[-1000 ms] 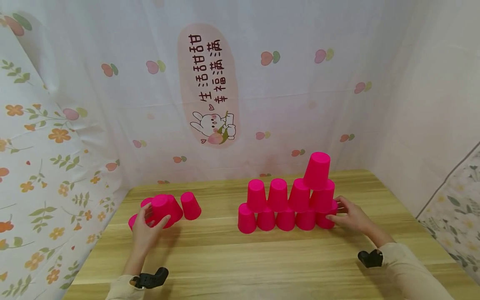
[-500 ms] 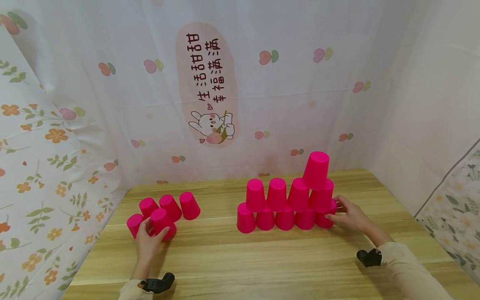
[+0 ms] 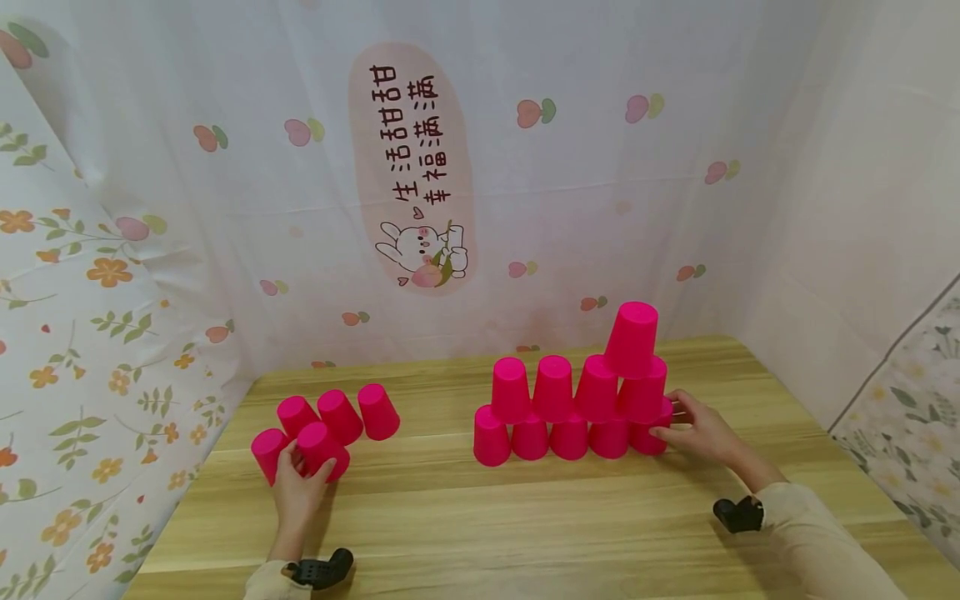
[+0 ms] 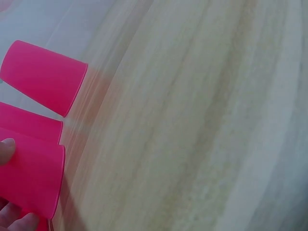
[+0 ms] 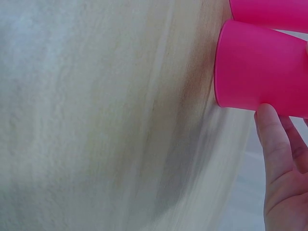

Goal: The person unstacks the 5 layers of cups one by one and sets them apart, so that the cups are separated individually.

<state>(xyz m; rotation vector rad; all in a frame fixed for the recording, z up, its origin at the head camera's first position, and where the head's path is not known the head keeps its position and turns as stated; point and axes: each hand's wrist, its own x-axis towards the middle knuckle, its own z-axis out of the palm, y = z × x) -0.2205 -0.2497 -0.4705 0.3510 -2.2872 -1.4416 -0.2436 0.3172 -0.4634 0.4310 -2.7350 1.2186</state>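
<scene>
My left hand [image 3: 296,496] grips an upside-down pink cup [image 3: 317,443] at the table's left, thumb on one side and fingers on the other. Part of another pink cup [image 3: 341,465] shows low beside it; whether they touch is hard to tell. In the left wrist view, my fingertips [image 4: 6,150] lie on the held cup [image 4: 36,175]. On the right, my right hand [image 3: 705,429] holds the bottom row's end cup [image 3: 648,439], thumb in front and fingers behind. The right wrist view has the thumb against that cup [image 5: 260,70].
Upside-down pink cups form a wall: a bottom row, a second row [image 3: 553,390], and one cup [image 3: 632,340] on top at the right end. Several loose cups [image 3: 339,417] stand left, with one [image 3: 378,412] slightly apart. A wooden table [image 3: 480,525] lies beneath; a patterned curtain [image 3: 585,200] hangs behind.
My left hand has brought its cup lower and nearer me, uncovering the loose cups behind. The right hand and the cup wall keep their places; the head view shifts slightly.
</scene>
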